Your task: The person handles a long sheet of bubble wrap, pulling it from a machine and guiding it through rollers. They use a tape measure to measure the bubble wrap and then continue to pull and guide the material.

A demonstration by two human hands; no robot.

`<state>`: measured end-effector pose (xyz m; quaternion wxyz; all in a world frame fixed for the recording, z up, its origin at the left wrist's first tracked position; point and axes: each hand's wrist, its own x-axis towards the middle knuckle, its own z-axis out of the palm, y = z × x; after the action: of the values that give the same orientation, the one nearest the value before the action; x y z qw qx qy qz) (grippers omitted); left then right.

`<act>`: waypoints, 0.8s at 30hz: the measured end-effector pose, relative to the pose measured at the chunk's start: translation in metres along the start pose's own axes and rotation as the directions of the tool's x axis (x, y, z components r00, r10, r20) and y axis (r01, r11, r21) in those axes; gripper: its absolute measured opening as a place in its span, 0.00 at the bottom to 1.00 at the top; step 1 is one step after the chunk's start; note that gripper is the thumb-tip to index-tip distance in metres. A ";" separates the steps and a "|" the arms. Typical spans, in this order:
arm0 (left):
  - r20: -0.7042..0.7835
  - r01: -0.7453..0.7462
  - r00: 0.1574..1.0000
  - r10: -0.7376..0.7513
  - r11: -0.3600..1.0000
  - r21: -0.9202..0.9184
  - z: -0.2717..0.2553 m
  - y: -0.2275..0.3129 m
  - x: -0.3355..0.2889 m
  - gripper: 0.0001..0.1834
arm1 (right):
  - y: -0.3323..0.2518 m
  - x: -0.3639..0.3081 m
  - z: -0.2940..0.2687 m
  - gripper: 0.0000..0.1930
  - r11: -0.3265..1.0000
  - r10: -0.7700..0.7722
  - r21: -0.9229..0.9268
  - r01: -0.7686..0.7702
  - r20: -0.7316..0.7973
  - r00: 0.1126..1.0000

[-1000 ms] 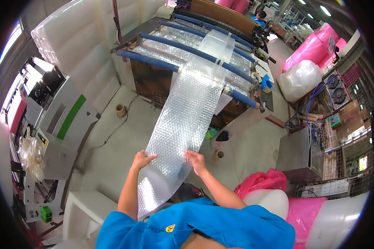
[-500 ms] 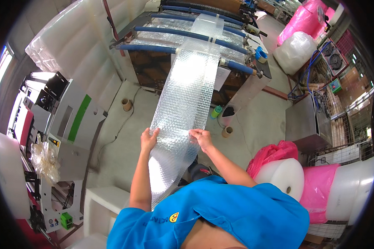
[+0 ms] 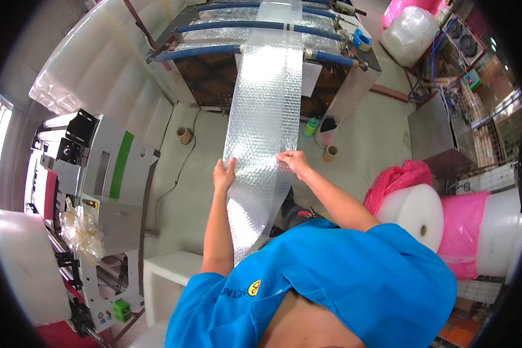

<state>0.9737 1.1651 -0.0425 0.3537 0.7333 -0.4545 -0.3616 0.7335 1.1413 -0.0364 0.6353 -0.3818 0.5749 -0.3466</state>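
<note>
A long strip of clear bubble wrap (image 3: 264, 110) runs from the machine's blue rollers (image 3: 203, 52) down toward my body. My left hand (image 3: 224, 173) pinches its left edge, thumb on top and the other fingers underneath. Opposite, my right hand (image 3: 294, 162) grips the strip near its right edge between thumb and fingers. Between the two hands the strip is spread flat and shiny. Below them it hangs down, and its lower end is hidden behind my blue shirt.
To the left stands a grey-white machine (image 3: 113, 168) with a green stripe. A large white foam roll (image 3: 409, 217) and pink film (image 3: 461, 232) lie at the right. Cardboard cores (image 3: 185, 136) and a green bottle (image 3: 311, 126) stand on the floor, where a cable also runs.
The view has shifted, so the machine sits higher in the picture. Both hands keep their hold on the bubble wrap, at much the same places on the strip.
</note>
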 end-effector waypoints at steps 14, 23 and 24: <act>-0.018 -0.028 1.000 0.026 0.992 -0.120 0.010 0.000 0.003 0.18 | 0.024 0.019 -0.003 0.12 0.999 0.027 -0.031 -0.028 -0.027 0.999; -0.023 0.072 0.997 -0.074 0.996 -0.054 0.043 -0.060 0.019 0.22 | 0.058 0.038 -0.012 0.11 0.993 0.114 -0.017 -0.113 0.058 0.992; -0.010 0.080 0.997 -0.080 0.996 -0.030 0.046 -0.057 0.032 0.22 | 0.047 0.047 -0.014 0.11 0.993 0.118 -0.029 -0.116 0.055 0.992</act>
<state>0.9683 1.1463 -0.1201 0.3524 0.7475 -0.4174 -0.3779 0.7245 1.1204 -0.1001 0.6654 -0.3653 0.5827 -0.2903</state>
